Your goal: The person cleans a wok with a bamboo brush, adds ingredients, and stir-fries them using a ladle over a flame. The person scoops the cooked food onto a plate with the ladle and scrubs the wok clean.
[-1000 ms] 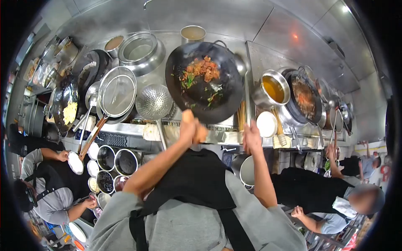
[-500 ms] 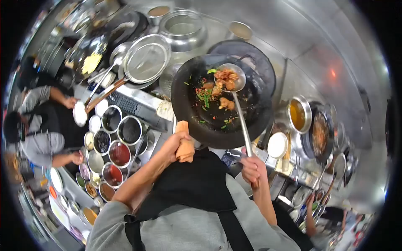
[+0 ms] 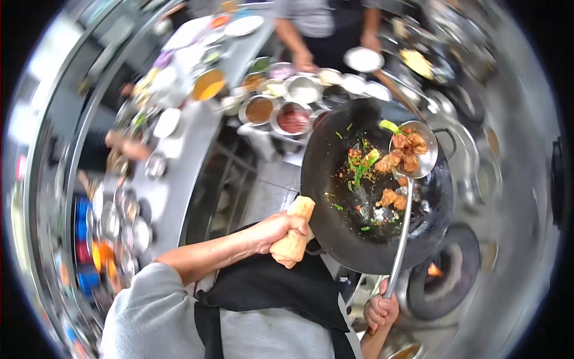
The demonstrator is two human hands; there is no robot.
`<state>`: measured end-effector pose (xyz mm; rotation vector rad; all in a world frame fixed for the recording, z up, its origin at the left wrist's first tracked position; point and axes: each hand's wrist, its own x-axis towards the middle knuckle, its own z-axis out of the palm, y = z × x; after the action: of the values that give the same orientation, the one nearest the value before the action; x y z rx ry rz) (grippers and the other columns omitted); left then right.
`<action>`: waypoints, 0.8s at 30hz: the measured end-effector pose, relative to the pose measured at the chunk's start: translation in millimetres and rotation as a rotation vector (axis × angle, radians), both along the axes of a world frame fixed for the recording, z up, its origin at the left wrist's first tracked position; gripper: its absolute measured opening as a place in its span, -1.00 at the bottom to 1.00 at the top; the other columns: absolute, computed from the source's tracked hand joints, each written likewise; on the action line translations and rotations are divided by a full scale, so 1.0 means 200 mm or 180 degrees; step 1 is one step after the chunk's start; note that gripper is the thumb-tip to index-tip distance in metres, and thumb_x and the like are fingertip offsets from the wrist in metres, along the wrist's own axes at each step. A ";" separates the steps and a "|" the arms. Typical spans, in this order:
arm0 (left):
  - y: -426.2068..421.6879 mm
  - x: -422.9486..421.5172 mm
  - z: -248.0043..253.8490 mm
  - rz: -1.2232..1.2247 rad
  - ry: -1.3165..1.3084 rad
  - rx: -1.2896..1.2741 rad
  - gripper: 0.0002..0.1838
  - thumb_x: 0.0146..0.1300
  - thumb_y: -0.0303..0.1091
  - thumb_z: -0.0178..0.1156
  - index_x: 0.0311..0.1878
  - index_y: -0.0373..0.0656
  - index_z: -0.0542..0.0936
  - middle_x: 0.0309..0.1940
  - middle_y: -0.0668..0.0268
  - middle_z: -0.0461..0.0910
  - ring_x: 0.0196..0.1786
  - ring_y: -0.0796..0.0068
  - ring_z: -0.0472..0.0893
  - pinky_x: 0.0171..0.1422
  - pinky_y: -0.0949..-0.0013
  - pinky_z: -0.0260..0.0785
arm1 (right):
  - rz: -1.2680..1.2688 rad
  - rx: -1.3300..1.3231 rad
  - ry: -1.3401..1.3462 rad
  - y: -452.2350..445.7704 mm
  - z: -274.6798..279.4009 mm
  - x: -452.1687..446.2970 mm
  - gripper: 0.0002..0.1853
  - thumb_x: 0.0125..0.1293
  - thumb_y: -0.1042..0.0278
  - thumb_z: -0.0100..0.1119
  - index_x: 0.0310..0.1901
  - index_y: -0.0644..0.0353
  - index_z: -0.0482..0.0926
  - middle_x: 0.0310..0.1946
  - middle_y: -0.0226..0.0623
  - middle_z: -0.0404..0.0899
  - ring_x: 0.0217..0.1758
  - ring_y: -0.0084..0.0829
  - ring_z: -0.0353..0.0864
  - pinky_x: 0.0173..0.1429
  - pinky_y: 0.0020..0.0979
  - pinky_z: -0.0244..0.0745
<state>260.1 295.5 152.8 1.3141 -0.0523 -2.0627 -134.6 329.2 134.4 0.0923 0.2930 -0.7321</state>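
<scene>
A folded orange cloth (image 3: 293, 245) is gripped in my left hand (image 3: 276, 230), at the near left rim of a large black wok (image 3: 332, 230). The wok's handle is hidden there. My right hand (image 3: 381, 311) is closed round the end of a long metal ladle (image 3: 402, 239). Its bowl lies over the wok's far right side, holding several brown fried pieces (image 3: 412, 146). More fried pieces (image 3: 391, 199) lie in the wok, beside chopped greens and red bits (image 3: 360, 167).
A round black burner (image 3: 460, 293) with a small flame (image 3: 434, 270) is at the right. Several sauce pots (image 3: 293, 118) stand beyond the wok. Another person (image 3: 323, 24) stands opposite, near a white plate (image 3: 363, 60). A steel counter (image 3: 179, 179) with bowls runs along the left.
My view has turned left. The wok has come off the stove, uncovering the burner and flame. Both hands keep hold of the cloth and ladle.
</scene>
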 end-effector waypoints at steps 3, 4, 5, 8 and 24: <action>0.29 0.18 0.14 0.0853 -0.0074 0.0064 -0.77 0.15 -0.36 0.24 -0.18 -0.28 0.53 -0.38 0.18 0.60 -0.43 0.34 0.63 -0.32 0.27 0.56 | 0.0729 0.0101 -0.0075 -0.09 0.13 0.24 -0.70 0.38 0.62 -0.06 0.11 0.21 0.22 -0.66 -0.47 0.22 -0.81 -0.66 0.26 -0.78 -0.43 0.37; 0.37 0.23 0.20 0.1063 -0.0094 0.0175 -0.76 0.15 -0.35 0.24 -0.18 -0.28 0.53 -0.38 0.17 0.60 -0.43 0.33 0.64 -0.32 0.26 0.57 | 0.0937 0.0238 -0.0193 -0.14 0.15 0.33 -0.70 0.38 0.61 -0.06 0.11 0.21 0.23 -0.67 -0.48 0.22 -0.81 -0.66 0.26 -0.78 -0.44 0.36; 0.45 0.29 0.21 0.1247 -0.0051 0.0244 -0.76 0.15 -0.34 0.23 -0.18 -0.29 0.53 -0.38 0.17 0.60 -0.42 0.32 0.65 -0.32 0.25 0.59 | 0.1186 0.0206 -0.0067 -0.19 0.17 0.43 -0.70 0.38 0.60 -0.04 0.10 0.20 0.24 -0.67 -0.47 0.22 -0.81 -0.66 0.26 -0.78 -0.45 0.36; 0.75 0.46 0.08 0.1965 0.0201 0.0223 -0.69 0.14 -0.34 0.28 -0.09 -0.32 0.56 -0.34 0.14 0.64 -0.42 0.28 0.69 -0.28 0.20 0.63 | 0.1971 0.0171 -0.0118 -0.29 0.16 0.78 -0.71 0.41 0.58 -0.03 0.10 0.16 0.23 -0.67 -0.47 0.20 -0.82 -0.66 0.25 -0.78 -0.46 0.35; 1.45 1.11 -0.08 0.4406 -0.0048 0.0068 -0.77 0.17 -0.37 0.17 -0.17 -0.35 0.54 -0.41 0.15 0.61 -0.46 0.27 0.66 -0.32 0.22 0.63 | 0.3786 0.0628 -0.0649 -0.43 0.09 2.60 -0.74 0.46 0.58 -0.12 0.14 0.22 0.26 -0.63 -0.52 0.24 -0.82 -0.65 0.30 -0.78 -0.44 0.35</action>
<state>482.1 585.4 136.3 0.8926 0.6790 -0.8472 384.5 242.5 152.5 0.1554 0.1755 0.4868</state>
